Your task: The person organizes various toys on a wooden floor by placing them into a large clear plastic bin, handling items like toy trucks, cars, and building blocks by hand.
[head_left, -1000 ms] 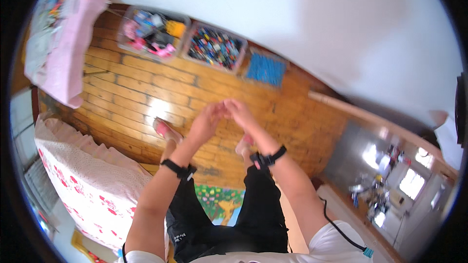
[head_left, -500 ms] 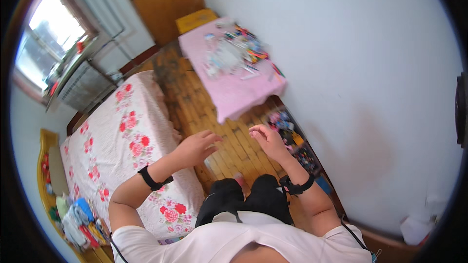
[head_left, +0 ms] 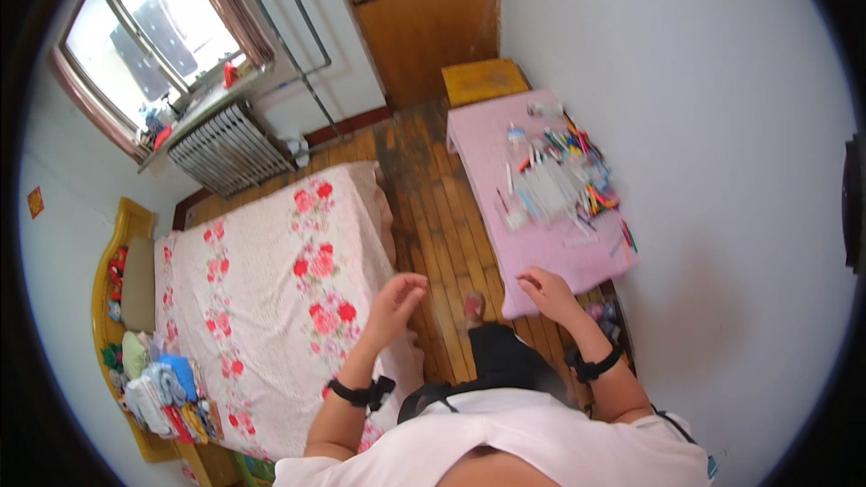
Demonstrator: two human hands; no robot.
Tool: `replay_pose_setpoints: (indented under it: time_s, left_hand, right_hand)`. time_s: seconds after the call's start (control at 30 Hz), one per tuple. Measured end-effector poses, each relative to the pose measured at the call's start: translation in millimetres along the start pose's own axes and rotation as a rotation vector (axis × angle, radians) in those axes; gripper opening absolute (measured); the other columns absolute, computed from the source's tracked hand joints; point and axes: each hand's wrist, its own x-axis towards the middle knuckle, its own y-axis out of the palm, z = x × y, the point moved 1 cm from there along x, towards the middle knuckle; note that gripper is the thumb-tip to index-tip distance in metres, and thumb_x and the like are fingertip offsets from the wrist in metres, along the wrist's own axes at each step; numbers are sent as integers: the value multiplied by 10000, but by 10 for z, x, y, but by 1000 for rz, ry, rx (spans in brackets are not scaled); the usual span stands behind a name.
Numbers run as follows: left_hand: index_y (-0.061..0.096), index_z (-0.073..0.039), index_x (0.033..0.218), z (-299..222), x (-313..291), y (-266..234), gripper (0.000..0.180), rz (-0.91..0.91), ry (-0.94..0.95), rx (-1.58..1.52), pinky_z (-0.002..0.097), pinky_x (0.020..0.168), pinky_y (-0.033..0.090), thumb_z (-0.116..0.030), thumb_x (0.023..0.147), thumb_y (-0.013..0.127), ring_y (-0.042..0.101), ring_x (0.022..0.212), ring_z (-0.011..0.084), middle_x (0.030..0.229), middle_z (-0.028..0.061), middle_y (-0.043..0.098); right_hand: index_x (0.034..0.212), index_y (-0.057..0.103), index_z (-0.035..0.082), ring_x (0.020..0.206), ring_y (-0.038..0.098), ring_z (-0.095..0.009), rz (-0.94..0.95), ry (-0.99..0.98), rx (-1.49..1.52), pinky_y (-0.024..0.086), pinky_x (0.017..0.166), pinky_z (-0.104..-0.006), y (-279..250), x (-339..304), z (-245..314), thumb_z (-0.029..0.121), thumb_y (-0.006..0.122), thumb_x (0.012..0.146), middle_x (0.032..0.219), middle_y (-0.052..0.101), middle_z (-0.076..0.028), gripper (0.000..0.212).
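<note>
My left hand [head_left: 393, 308] is raised in front of me, empty, its fingers loosely bent and apart. It appears over the edge of the bed and the wooden floor. My right hand [head_left: 548, 296] hangs in the air with nothing in it, fingers half curled and open. In the picture it overlaps the near edge of a table with a pink cloth [head_left: 532, 284]. On that cloth lie several pens and markers [head_left: 600, 198] and a heap of clear plastic pieces [head_left: 552, 189]. Each wrist wears a black strap.
A bed with a flowered sheet [head_left: 262, 307] runs along my left, with a pile of folded clothes [head_left: 167, 392]. Between bed and table is a plank floor [head_left: 433, 225]. A yellow stool [head_left: 485, 81] stands by the brown door [head_left: 424, 18]. A radiator [head_left: 230, 149] sits under the window.
I have stepped forward, so the table and bed are nearer. The view has shifted, showing more of the door and window. Both hands remain raised and empty.
</note>
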Motion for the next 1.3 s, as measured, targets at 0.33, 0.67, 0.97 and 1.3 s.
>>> replay_pose_setpoints:
  time_s: [0.33, 0.67, 0.97, 1.3]
  left_hand:
    - [610, -19, 1211, -300, 2400, -1089, 217, -57, -10, -119, 261, 901, 491, -105, 1014, 579, 628, 1011, 119, 1086, 21, 659]
    - [592, -25, 1230, 328, 5402, -2175, 234, 181, -19, -93, 269, 902, 497, -142, 1028, 572, 618, 1028, 132, 1112, 41, 639]
    - [582, -43, 1236, 347, 8560, -2286, 262, 485, -55, 80, 279, 868, 496, -195, 1023, 589, 617, 980, 113, 1104, 9, 624]
    - [487, -21, 1321, 1128, 11352, -1677, 422, 503, -231, 102, 309, 852, 498, -178, 965, 649, 603, 959, 158, 1054, 52, 609]
  right_hand:
    - [1084, 650, 34, 861, 679, -316, -102, -33, -33, 529, 755, -375, -263, 3004, 537, 180, 612, 954, 959, 695, -166, 200]
    - [1098, 661, 29, 860, 694, -278, -380, 216, 20, 534, 767, -343, -432, 5078, -313, 157, 622, 950, 986, 706, -156, 199]
    - [1095, 664, 23, 858, 698, -222, -570, 421, 70, 535, 769, -309, -510, 6637, -440, 164, 625, 967, 924, 707, -130, 194]
    - [1137, 646, 22, 863, 679, -215, -629, 610, 286, 534, 782, -324, -138, 8706, -2540, 176, 621, 968, 953, 708, -116, 230]
